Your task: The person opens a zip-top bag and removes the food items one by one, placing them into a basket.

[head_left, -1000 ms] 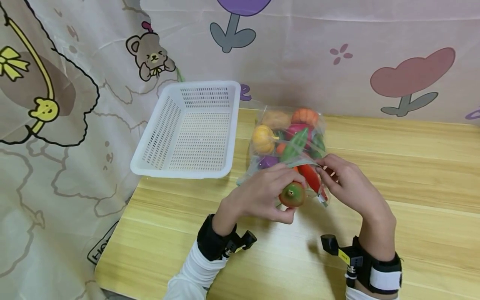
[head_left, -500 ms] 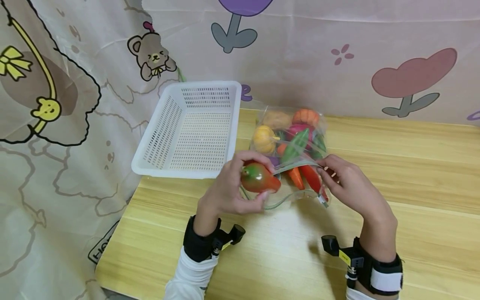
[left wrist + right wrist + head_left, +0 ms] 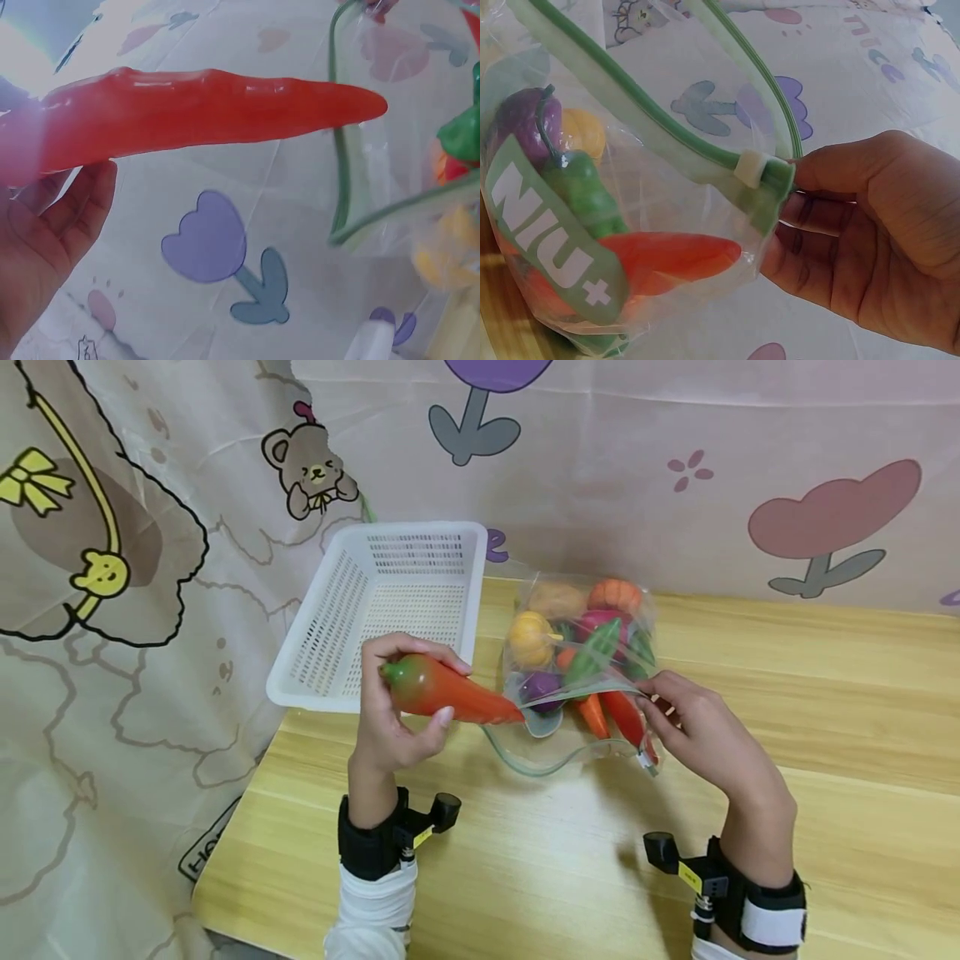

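My left hand [image 3: 390, 727] grips a red-orange toy carrot [image 3: 450, 689] with a green top, between the white basket and the bag. Its narrow tip points right, towards the bag's mouth. In the left wrist view the carrot [image 3: 202, 109] shows a ridged surface. My right hand [image 3: 701, 731] pinches the edge of a clear zip bag [image 3: 543, 768]. At the right wrist, that hand [image 3: 877, 232] holds the bag's green rim beside its white slider [image 3: 750, 168]. Toy vegetables fill the bag, among them a yellow pumpkin [image 3: 530, 639], a green pepper [image 3: 596, 652] and a purple one [image 3: 540, 689].
A white perforated basket [image 3: 300, 697] stands at the left rear of the wooden table [image 3: 562, 877]. Behind it hangs a patterned cloth [image 3: 600, 460], which also covers the left side. Inside the bag lies a long red pepper [image 3: 626, 718].
My left hand has come out of the bag's mouth with the carrot and moved left towards the basket, the carrot turning lengthwise. My right hand keeps its hold on the bag's edge.
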The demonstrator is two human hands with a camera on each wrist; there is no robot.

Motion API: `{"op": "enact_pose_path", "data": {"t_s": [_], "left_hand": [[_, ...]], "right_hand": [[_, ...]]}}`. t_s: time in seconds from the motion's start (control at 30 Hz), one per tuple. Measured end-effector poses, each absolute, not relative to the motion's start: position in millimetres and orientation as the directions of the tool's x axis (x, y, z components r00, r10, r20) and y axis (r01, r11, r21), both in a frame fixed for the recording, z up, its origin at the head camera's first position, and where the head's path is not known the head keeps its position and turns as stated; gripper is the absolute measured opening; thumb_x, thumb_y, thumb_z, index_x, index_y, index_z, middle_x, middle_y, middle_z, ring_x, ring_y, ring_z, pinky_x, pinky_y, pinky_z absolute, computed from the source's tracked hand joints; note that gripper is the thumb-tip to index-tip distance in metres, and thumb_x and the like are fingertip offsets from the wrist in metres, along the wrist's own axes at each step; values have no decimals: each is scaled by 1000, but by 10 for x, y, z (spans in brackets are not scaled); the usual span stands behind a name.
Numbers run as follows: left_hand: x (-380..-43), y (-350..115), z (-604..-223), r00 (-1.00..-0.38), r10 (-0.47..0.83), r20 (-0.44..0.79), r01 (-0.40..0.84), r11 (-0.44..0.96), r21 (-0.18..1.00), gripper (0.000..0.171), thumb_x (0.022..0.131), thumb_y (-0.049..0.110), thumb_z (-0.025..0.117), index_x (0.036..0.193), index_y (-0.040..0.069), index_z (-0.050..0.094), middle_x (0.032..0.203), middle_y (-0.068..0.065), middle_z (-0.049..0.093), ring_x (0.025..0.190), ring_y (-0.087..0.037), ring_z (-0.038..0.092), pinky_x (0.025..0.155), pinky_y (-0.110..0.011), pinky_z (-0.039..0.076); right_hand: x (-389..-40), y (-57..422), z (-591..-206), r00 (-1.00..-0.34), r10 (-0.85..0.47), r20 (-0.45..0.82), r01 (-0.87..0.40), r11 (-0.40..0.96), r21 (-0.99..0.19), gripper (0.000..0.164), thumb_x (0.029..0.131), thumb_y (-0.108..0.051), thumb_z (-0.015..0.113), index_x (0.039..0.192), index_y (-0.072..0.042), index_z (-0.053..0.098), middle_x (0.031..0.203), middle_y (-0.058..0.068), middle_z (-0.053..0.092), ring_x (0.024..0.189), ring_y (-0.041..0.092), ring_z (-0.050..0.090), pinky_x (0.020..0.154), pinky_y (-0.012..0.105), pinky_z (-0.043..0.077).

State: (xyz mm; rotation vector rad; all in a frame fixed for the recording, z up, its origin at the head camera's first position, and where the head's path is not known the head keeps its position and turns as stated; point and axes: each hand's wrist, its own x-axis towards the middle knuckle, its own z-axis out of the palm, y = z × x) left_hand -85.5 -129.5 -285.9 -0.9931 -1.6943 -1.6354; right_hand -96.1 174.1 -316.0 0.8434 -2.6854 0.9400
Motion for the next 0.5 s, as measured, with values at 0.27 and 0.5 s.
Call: {"op": "enact_pose_path", "data": {"t_s": [0.27, 0.5], "left_hand": [[-915, -1433, -2779, -601, 136, 787, 796, 16, 605, 64, 82, 34, 60, 98, -19, 27, 81, -25, 58, 82, -9, 64, 74, -28, 55], [-965, -1631, -2681, -630, 182, 755, 771, 35, 636, 63, 80, 31, 60, 100, -19, 28, 94, 7, 64, 83, -9, 64, 75, -26, 55]], "right_hand": [[-964, 1758, -3165, -825, -452, 341, -566, 643, -516, 14, 82, 6, 63, 93, -2, 63, 78, -2, 55, 64, -2, 49, 57, 15, 44], [-957, 1743, -3170, -822, -455, 342, -569, 643, -513, 13, 81, 6, 64, 92, -3, 63, 75, -4, 50, 62, -2, 46, 57, 13, 43]]}}
